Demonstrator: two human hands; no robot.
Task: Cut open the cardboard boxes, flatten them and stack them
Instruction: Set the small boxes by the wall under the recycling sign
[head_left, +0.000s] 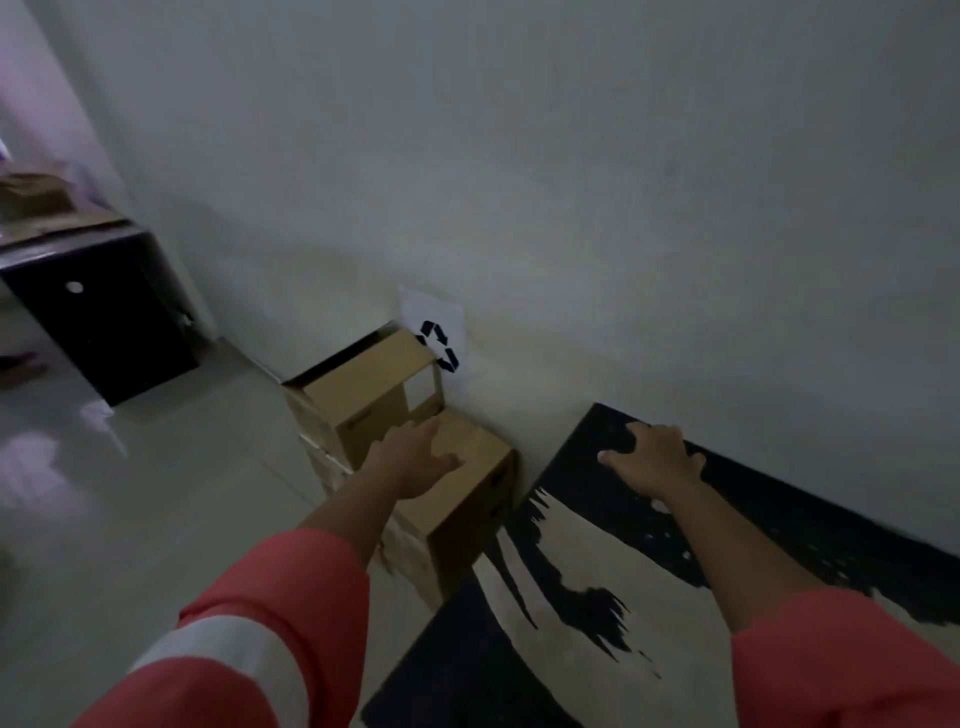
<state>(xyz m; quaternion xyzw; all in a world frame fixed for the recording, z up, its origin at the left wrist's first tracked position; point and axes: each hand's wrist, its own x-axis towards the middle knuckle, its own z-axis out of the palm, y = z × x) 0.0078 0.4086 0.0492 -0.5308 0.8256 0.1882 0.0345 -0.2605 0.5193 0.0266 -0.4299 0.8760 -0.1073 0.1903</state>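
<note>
Head view: two cardboard boxes on the floor, one hand on the nearer

Two brown boxes stand on the pale glossy floor (182, 493) along its edge where it meets the grey wall (571, 182), touching each other in a row. The near box (467, 519) is closed on top, plain and uncut, with a small dark print on its right side. The far box (363, 395) is open, one flap raised and a pale inner wall showing. Lower cardboard edges on their left are too blurred to count.

Two hands are in view. The left hand (415, 460) lies on the near box's top with its fingers spread and loose, gripping nothing. The right hand (652, 457) rests fingers splayed on the far dark corner of one black-and-cream rug (571, 571), which lies just right of the near box. Both sleeves are coral; the left has a white band.

One white sheet (441, 317) with a black recycling mark hangs on the wall just behind the far box. One dark cabinet (104, 322) stands at the floor's far left, with brown cardboard pieces (31, 195) on top
</note>
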